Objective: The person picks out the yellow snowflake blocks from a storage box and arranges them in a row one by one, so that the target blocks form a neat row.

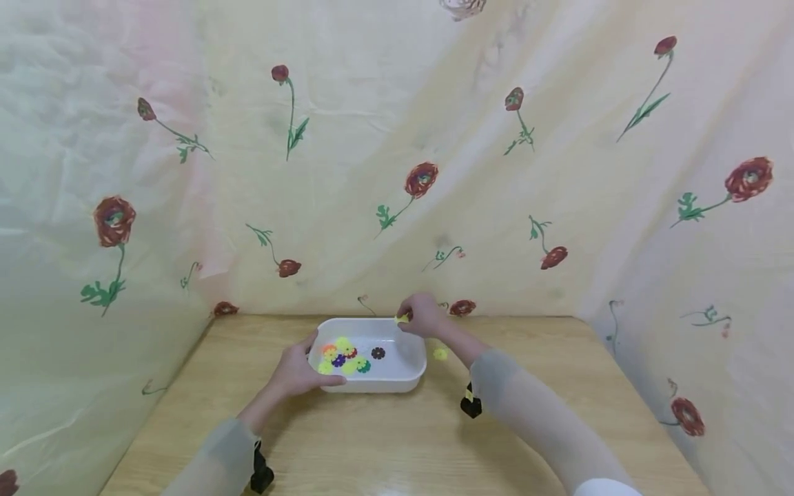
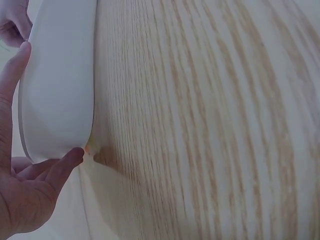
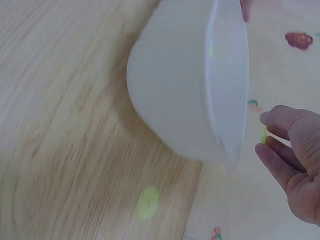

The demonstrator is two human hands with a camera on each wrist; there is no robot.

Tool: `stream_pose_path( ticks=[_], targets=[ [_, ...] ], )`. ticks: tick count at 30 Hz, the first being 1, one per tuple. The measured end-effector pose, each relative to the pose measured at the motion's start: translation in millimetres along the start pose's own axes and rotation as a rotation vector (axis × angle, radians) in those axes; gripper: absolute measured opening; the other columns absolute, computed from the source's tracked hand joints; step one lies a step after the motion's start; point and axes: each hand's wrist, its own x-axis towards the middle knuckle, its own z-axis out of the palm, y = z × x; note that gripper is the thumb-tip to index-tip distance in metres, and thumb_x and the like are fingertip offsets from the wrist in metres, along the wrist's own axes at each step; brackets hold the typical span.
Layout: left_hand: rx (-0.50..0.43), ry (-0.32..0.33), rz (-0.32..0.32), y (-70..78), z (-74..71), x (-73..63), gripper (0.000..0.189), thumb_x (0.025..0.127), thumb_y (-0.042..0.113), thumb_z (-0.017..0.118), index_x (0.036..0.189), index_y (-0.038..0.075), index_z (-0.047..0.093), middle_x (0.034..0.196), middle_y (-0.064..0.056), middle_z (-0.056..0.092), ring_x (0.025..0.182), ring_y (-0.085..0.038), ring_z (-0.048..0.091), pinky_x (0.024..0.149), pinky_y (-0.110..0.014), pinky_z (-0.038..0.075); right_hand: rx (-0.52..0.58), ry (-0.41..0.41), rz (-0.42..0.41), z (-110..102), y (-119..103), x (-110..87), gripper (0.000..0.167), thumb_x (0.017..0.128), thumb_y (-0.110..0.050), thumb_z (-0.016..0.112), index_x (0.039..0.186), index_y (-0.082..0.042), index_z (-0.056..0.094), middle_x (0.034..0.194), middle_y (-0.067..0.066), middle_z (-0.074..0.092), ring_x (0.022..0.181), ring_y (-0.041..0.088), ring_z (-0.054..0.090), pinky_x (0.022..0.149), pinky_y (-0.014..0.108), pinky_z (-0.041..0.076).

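Closest thing to the camera is the right sleeve [image 1: 546, 420], but the fun bit is the little yellow piece [image 3: 264, 134] at the end of that arm. It sits just above the tub's far rim, toward the right corner, pinched between the thumb and fingers of the right hand [image 1: 423, 315]. I'd bet it weighs next to nothing: thin, probably stiffish plastic, maybe a bit slick, hard to break unless you bend it. Edges are the place to grab it, like here. If it's round like the others, no real long axis; it shows edge-on in the right wrist view, its flat faces about parallel with the rim. Can't tell if it's over the inside or the rim itself. The white tub [image 1: 378, 386] below has its long axis running left to right; looks light and firm, and I'd hold it by an end. That's how the left hand [image 1: 298, 368] has it, thumb along the near rim, fingers round the left end. Mixed pieces [image 1: 341, 357] bunch up inside at left, with a brown one [image 1: 378, 353] nearer the middle. Another yellow one [image 1: 440, 354] lies on the table [image 1: 372, 441], right of the tub. Flowery cloth [image 1: 347, 172] behind.
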Motion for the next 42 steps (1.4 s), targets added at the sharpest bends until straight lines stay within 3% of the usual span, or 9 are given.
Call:
stream_pose_path(
  ticks=[3, 11, 18, 36, 42],
  targets=[
    [0.003, 0.002, 0.005, -2.0, 0.2, -0.9, 0.134, 0.066, 0.055, 0.099, 0.165, -0.004, 0.029, 0.163, -0.029, 0.044, 0.144, -0.044, 0.053, 0.118, -0.061, 0.046, -0.001, 0.017, 0.02, -5, 11, -5.6, 0.013, 0.089, -0.011, 0.085, 0.1, -0.006, 0.082, 0.095, 0.008, 0.079, 0.084, 0.015, 0.069, 0.078, 0.031, 0.061],
    [0.012, -0.004, -0.004, -5.3, 0.0, -1.1, 0.138, 0.064, 0.058, 0.099, 0.165, -0.003, 0.029, 0.163, -0.028, 0.045, 0.143, -0.042, 0.055, 0.118, -0.06, 0.047, -0.018, 0.076, -0.022, -17, 34, -19.7, 0.014, 0.086, -0.011, 0.082, 0.098, -0.003, 0.082, 0.092, 0.009, 0.08, 0.081, 0.015, 0.071, 0.076, 0.031, 0.061],
    [-0.002, -0.006, 0.023, -6.4, -0.7, -1.0, 0.134, 0.066, 0.055, 0.099, 0.164, -0.004, 0.03, 0.163, -0.027, 0.046, 0.142, -0.04, 0.056, 0.118, -0.059, 0.047, -0.03, 0.097, 0.019, -25, 48, -30.2, 0.012, 0.086, -0.012, 0.083, 0.095, -0.004, 0.083, 0.088, 0.009, 0.08, 0.078, 0.016, 0.069, 0.074, 0.033, 0.061],
    [0.017, -0.001, 0.014, -5.2, -1.6, -2.6, 0.132, 0.067, 0.053, 0.1, 0.165, -0.002, 0.031, 0.16, -0.026, 0.05, 0.135, -0.038, 0.06, 0.116, -0.061, 0.049, -0.046, 0.155, 0.002, -17, 83, -58.2, 0.01, 0.081, -0.007, 0.085, 0.088, -0.001, 0.081, 0.088, 0.011, 0.078, 0.074, 0.016, 0.069, 0.072, 0.034, 0.062],
    [0.016, -0.002, 0.024, -5.7, -1.6, -2.1, 0.131, 0.068, 0.051, 0.1, 0.165, -0.003, 0.031, 0.16, -0.027, 0.049, 0.136, -0.038, 0.059, 0.116, -0.061, 0.048, -0.075, 0.125, 0.044, -15, 89, -67.5, 0.009, 0.083, -0.008, 0.084, 0.089, -0.002, 0.081, 0.085, 0.01, 0.079, 0.072, 0.012, 0.067, 0.071, 0.031, 0.059]
  ],
)
